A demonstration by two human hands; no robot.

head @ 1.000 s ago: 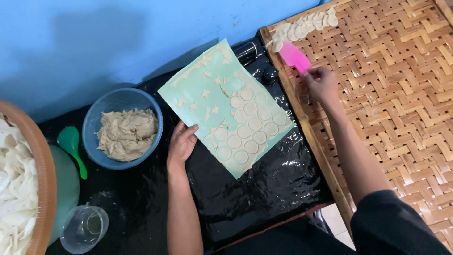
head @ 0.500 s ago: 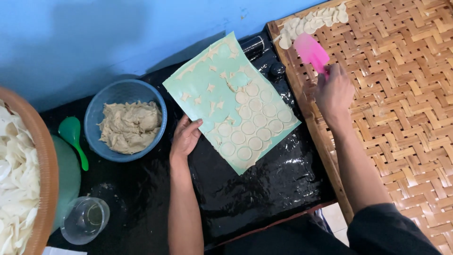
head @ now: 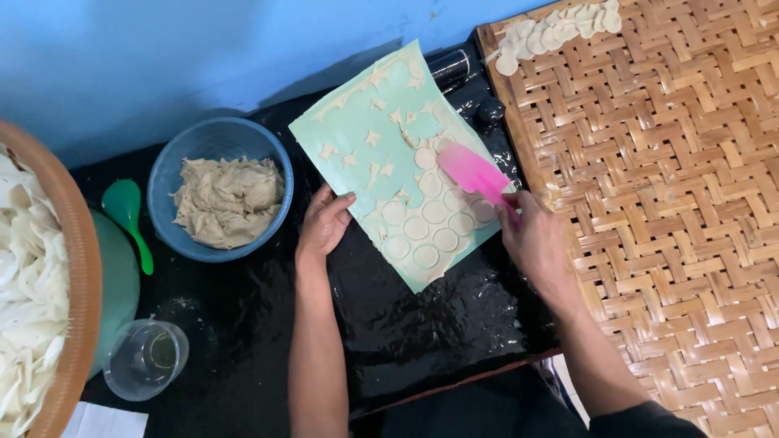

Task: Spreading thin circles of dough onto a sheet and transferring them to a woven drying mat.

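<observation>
Closing round a flat pink plastic scraper point(head: 475, 173), the right hand point(head: 535, 239) angles its blade up-left over the pale-green sheet of cut dough rounds point(head: 406, 162) — left hand point(head: 324, 223) flat, empty, pinning the sheet's near edge.

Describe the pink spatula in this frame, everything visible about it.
The pink spatula has a flat, rounded blade of smooth, plastic-looking material. Its handle is mostly hidden inside the right hand, which grips it. The blade slants up and to the left from the hand and lies over the pale green sheet, near the rows of round dough discs. Whether the blade presses on the sheet or hovers just above it cannot be told. It looks clean and whole.
</observation>
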